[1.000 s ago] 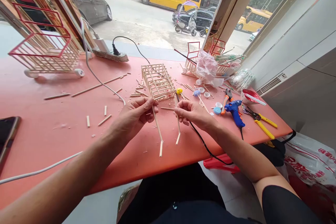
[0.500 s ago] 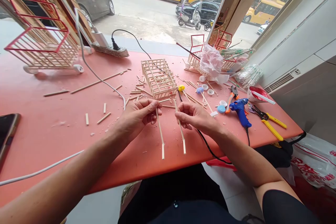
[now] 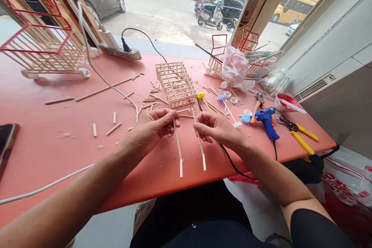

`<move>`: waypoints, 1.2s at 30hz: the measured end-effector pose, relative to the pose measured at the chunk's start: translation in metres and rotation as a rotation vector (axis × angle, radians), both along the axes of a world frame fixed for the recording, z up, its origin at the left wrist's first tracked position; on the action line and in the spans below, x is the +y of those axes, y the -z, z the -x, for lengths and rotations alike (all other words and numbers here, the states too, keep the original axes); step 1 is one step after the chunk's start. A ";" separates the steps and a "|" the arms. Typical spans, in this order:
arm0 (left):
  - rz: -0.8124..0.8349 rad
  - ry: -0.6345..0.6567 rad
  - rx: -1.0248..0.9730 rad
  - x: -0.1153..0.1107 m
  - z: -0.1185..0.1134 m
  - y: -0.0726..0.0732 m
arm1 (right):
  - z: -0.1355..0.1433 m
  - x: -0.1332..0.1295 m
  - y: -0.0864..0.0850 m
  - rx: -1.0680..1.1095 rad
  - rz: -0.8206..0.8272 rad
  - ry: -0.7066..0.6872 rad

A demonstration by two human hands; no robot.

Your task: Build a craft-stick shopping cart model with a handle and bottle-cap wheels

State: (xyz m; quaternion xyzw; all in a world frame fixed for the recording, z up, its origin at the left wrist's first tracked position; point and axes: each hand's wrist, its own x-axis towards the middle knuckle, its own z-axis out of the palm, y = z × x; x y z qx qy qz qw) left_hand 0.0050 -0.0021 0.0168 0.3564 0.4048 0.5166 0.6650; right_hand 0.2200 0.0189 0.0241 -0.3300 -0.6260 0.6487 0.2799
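Observation:
My left hand (image 3: 163, 123) pinches the upper end of a thin wooden stick (image 3: 178, 145), whose lower end carries a short piece set at a slight bend. In my right hand (image 3: 211, 127) is a similar bent wooden stick (image 3: 201, 145), gripped between thumb and fingers with its top poking out above. The two sticks hang side by side, apart from each other, near the table's front edge. Just beyond my hands lies a small slatted frame (image 3: 176, 84) of wooden sticks. Loose cut sticks (image 3: 149, 102) are scattered beside it.
A blue glue gun (image 3: 266, 122), yellow-handled pliers (image 3: 302, 135) and orange-handled cutters (image 3: 257, 106) lie right. A red-trimmed stick cart (image 3: 52, 46) stands at left, near a white cable (image 3: 110, 83). A phone (image 3: 8, 143) rests on the pink table (image 3: 72, 131). A pink plastic bag (image 3: 234, 66) sits behind.
Both hands keep hold of their sticks in nearly the same place. The view has shifted slightly, so the things at left appear a little further left.

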 end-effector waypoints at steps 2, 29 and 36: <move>0.001 -0.001 -0.006 0.000 0.000 0.001 | 0.000 0.000 0.000 0.004 -0.002 -0.007; -0.011 0.004 -0.025 0.000 0.001 0.005 | -0.001 -0.001 -0.001 -0.004 0.013 -0.020; 0.004 0.013 -0.036 0.000 0.000 0.005 | -0.001 -0.001 0.000 -0.020 -0.006 -0.024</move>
